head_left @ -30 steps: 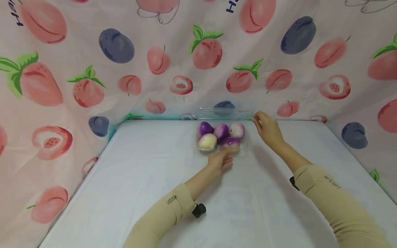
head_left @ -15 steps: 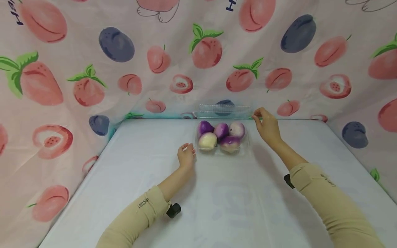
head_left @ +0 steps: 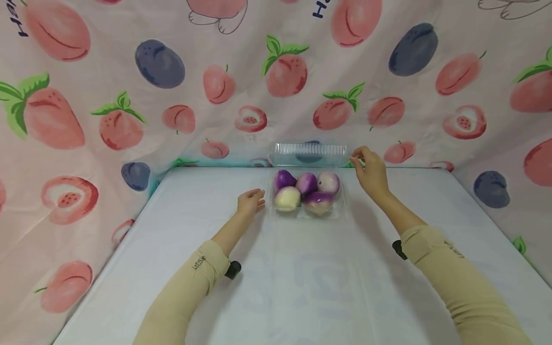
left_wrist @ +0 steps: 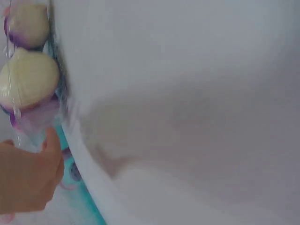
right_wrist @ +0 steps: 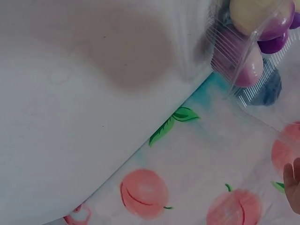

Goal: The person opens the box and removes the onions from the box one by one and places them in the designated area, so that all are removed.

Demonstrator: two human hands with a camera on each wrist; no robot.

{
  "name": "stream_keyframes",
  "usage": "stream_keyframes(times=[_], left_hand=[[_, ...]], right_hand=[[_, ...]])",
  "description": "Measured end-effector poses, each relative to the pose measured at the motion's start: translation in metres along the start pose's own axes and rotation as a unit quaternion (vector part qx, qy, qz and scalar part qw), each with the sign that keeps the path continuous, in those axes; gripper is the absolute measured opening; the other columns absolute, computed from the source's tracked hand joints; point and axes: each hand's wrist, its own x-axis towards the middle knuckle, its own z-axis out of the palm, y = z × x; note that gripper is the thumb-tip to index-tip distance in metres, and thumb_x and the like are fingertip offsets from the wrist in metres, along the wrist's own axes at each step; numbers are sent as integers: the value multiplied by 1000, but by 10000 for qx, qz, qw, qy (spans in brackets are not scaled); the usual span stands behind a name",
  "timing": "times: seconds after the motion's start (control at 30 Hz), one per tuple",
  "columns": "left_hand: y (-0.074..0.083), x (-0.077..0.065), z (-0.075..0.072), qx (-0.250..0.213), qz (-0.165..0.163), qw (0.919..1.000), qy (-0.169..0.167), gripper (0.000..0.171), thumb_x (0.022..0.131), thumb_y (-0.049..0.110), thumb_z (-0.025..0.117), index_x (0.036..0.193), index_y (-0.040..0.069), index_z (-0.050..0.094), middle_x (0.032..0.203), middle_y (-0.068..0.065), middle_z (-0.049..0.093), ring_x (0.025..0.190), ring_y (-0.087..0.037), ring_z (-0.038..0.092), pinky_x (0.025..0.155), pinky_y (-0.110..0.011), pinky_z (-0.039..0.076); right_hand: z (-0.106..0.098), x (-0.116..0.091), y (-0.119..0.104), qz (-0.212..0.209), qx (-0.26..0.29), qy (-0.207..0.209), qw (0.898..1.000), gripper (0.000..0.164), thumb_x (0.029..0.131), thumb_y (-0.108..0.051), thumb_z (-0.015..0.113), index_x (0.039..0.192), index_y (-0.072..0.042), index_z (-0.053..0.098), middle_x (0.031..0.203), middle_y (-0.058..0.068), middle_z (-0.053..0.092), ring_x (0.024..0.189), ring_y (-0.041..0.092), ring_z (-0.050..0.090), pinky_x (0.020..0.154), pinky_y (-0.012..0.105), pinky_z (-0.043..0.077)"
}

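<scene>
A clear plastic clamshell box (head_left: 345, 213) stands near the table's back edge, holding several round purple-and-cream vegetables (head_left: 319, 202). One is nearly all pale cream (head_left: 287, 198); the left wrist view shows its short pointed tip. The ridged, see-through lid (head_left: 310, 155) stands raised behind the base, against the cloth. At the lid's right edge my right hand (head_left: 372, 175) pinches it with thumb and index finger. My left hand (head_left: 250, 202) is just left of the box, fingers loosely bent and holding nothing. In the right wrist view only a few fingers (right_wrist: 291, 183) show at the edge.
A white cloth covers the table (head_left: 302, 287). Close behind and along both sides hangs a pink fruit-print cloth (head_left: 250, 62). Dark wrist devices (head_left: 233, 270) sit at both cuffs.
My left hand has moved from the front of the box to its left side. The lid has tipped slightly further up, and my right hand has risen a little with it.
</scene>
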Motion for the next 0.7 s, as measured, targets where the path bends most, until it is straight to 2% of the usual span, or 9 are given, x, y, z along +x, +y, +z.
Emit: stream_keyframes(times=[0.1,0.2,0.3,0.4,0.43,0.47,0.5,0.6,0.7], left_hand=[[4,11,2,485,-349,9973,-418,46,100,16,45,140,-5,37,139,-24,47,119,-34,53,102,-37,44],[-6,29,2,598,-292,9958,-629,45,100,20,47,138,-1,42,130,-18,57,103,-23,60,91,-31,50],[-41,81,-5,452,2,9972,-603,35,93,15,60,124,0,58,106,-14,68,82,-19,65,72,-28,55],[-75,130,-11,350,152,9978,-544,28,86,9,67,113,0,65,94,-14,70,76,-21,68,66,-28,56],[-82,140,-12,437,152,9979,-451,27,84,7,69,110,0,66,93,-15,70,76,-23,68,66,-30,56],[-78,133,-9,534,91,9979,-352,27,84,6,68,111,0,66,96,-16,70,80,-24,69,70,-32,57],[-77,128,-11,505,228,9974,-453,27,83,5,70,109,-1,67,94,-17,70,78,-24,69,68,-31,57],[-44,76,-3,908,39,9955,-272,27,85,1,66,112,-4,65,101,-19,68,80,-25,69,75,-33,57],[-20,32,1,1112,33,9932,-353,29,87,-1,62,114,-9,61,104,-23,65,71,-19,66,72,-30,57]], right_hand=[[1,5,0,84,271,-11,9996,12,90,1,60,96,10,56,93,28,64,90,40,62,83,47,51],[2,8,1,265,515,-10,9983,13,90,1,59,98,11,56,94,27,64,91,36,63,83,41,52],[3,11,1,441,691,123,9966,16,90,-1,59,99,11,57,95,25,64,89,24,62,81,23,51],[3,14,2,560,826,322,9945,18,90,-4,61,99,11,59,95,25,65,84,5,57,76,8,43],[4,15,2,577,864,378,9939,18,90,-5,62,99,11,59,95,25,65,82,-1,54,75,5,40],[4,16,3,601,902,411,9933,19,90,-6,62,99,11,60,95,25,65,81,-6,52,75,3,39],[4,17,3,625,951,439,9925,19,90,-6,62,99,11,60,95,25,65,79,-10,49,74,3,39],[3,19,1,731,1160,458,9895,19,89,-6,63,98,11,60,93,23,65,77,-14,48,72,4,40],[1,20,-1,888,1397,441,9852,17,89,-3,62,98,11,60,90,14,65,78,-11,51,70,5,42]])
